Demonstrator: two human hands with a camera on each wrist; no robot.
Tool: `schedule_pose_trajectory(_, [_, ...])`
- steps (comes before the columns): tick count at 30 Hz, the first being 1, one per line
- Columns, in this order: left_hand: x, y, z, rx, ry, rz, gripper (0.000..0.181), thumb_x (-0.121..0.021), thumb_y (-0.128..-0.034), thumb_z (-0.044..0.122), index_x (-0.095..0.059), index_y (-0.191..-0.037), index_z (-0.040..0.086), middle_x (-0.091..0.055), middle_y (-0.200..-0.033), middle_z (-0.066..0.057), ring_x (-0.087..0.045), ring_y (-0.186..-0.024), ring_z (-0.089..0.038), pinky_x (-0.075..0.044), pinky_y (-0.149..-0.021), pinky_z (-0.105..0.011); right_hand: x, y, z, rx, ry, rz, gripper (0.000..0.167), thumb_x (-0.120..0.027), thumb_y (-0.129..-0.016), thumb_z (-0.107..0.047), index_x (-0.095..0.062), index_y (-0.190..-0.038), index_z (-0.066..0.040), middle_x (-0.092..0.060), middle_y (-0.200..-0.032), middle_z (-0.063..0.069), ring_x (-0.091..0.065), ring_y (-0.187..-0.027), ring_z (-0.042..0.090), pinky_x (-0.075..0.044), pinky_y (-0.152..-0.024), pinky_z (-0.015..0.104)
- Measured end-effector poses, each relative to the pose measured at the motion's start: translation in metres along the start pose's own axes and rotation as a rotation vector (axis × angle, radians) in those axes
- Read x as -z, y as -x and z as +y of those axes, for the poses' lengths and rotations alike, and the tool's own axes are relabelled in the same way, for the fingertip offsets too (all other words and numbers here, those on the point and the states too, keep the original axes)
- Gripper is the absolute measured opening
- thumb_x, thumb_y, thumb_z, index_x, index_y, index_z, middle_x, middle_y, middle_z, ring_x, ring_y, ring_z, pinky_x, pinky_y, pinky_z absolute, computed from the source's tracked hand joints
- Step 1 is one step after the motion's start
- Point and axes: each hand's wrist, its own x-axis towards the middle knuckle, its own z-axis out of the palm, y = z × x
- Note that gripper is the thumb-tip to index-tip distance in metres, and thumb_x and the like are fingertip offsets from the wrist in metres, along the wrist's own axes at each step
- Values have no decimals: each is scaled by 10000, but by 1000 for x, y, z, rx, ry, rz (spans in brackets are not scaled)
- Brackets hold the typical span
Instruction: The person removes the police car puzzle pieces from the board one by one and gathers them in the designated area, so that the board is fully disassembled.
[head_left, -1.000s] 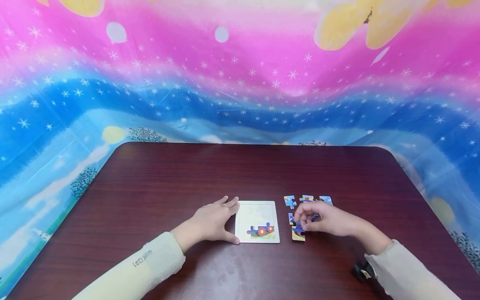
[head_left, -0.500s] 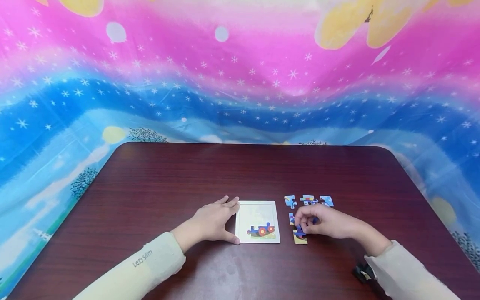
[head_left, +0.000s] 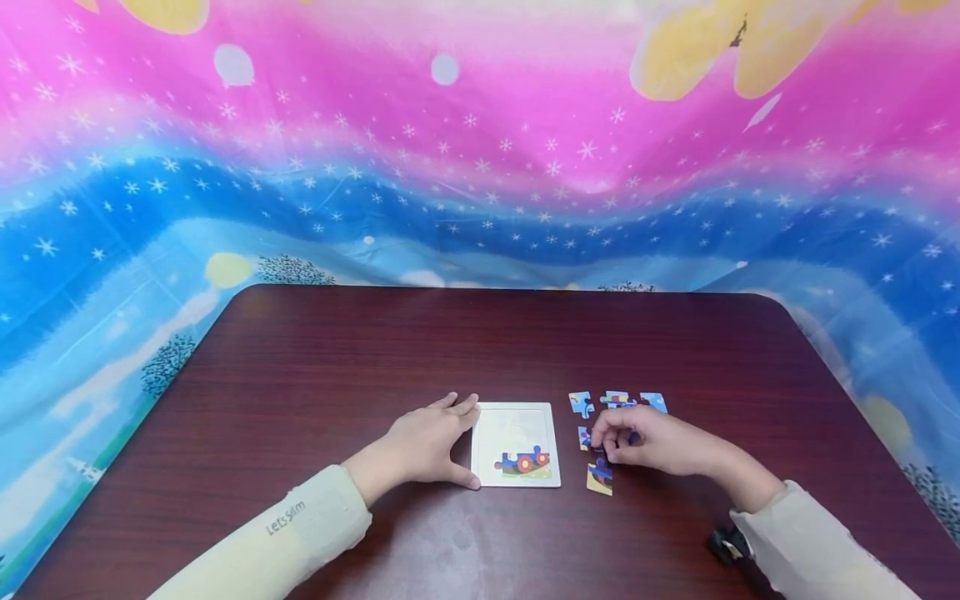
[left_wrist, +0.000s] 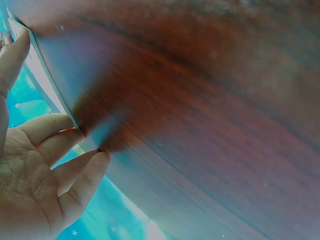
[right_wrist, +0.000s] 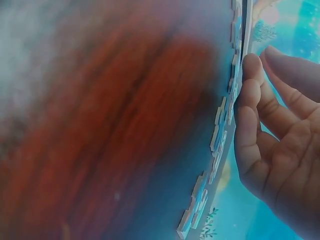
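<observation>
In the head view my left hand (head_left: 429,442) rests at the left edge of a square white puzzle board (head_left: 514,427), thumb and fingers spread along that edge. Joined pieces showing a vehicle with red wheels (head_left: 524,461) lie in the board's lower right part. Right of the board, my right hand (head_left: 651,437) has curled fingers and pinches the upper end of a blue and yellow jigsaw puzzle piece (head_left: 600,477), which is tilted a little. The fingertips' contact is partly hidden. In the left wrist view, fingers touch the board's edge (left_wrist: 52,82).
Loose jigsaw pieces lie around the right hand: one at the upper left (head_left: 581,404), one at the top (head_left: 617,398), one at the right (head_left: 653,402) and one nearer the board (head_left: 583,437). A black object (head_left: 727,545) sits by the right sleeve. A patterned cloth (head_left: 480,167) hangs behind the dark table (head_left: 450,342).
The puzzle piece at my right fingertips has shifted slightly toward me and turned a little. My right hand has moved very slightly to the right. The left hand and board stay put.
</observation>
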Motion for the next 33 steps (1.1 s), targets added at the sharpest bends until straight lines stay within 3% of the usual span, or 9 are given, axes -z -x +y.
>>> schedule_pose_trajectory(7, [1, 1, 1, 2, -1, -2, 989, -791, -717, 627, -469, -1486, 96, -364, -1603, -45, -339, -1488, -308, -442, -1079, -515, 0, -8, -3, 61, 18, 29, 96, -657, -943, -80, -659, -1036, -102, -612, -841, -45, -543, -749, 41, -476, -646, 226])
schedule_pose_trajectory(18, [1, 0, 1, 3, 5, -2, 986, -794, -716, 623, -472, -1484, 94, -364, -1602, -45, -340, -1487, -311, -438, -1086, -502, -13, -44, -26, 45, 101, 19, 133, -709, -904, -92, -704, -1033, -124, -628, -892, -54, -539, -768, 41, -492, -687, 220])
schedule_pose_trajectory(26, [1, -1, 1, 5, 5, 0, 983, -800, -717, 613, -471, -1485, 95, -366, -1601, -49, -341, -1486, -314, -439, -1085, -505, -24, -67, -38, 85, 110, -43, 156, -739, -879, -82, -723, -1032, -110, -667, -998, 2, -531, -755, 33, -501, -681, 207])
schedule_pose_trajectory(33, [2, 1, 2, 10, 13, 2, 975, -812, -713, 597, -480, -1478, 92, -377, -1597, -53, -353, -1480, -319, -444, -1075, -522, -32, -76, -43, 82, 168, -86, 174, -761, -861, -89, -735, -1027, -134, -647, -970, -21, -534, -781, 51, -502, -721, 217])
